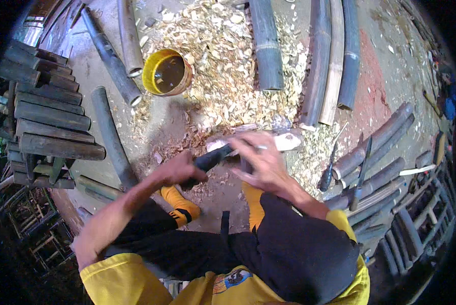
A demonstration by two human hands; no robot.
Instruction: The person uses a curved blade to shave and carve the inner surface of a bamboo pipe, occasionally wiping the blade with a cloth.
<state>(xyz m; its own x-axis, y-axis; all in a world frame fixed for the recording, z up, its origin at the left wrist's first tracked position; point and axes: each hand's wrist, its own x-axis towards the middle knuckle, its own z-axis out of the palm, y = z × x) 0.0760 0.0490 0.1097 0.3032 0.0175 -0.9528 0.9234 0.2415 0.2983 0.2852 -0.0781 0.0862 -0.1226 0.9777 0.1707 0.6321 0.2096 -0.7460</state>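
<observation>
My left hand (184, 170) is closed round a thick dark handle (213, 157) that slants up to the right. Close to its far end is my right hand (263, 158), blurred, with fingers stretched out and thumb apart. I cannot tell whether those fingers touch the handle. A pale, whitish block (289, 141) lies on the ground just beyond my right hand. Part of it, and whatever joins the handle's far end, is hidden by my fingers. Both hands are low in front of my knees, between my orange-covered feet (185, 203).
A yellow bucket (149, 76) with dark liquid stands among wood shavings (213, 56). Dark bamboo poles (268, 56) lie beyond. At left is a stack of bamboo pieces (53, 117). On the right, two dark-handled tools, one a pointed tool (327, 175), rest near more bamboo (378, 140).
</observation>
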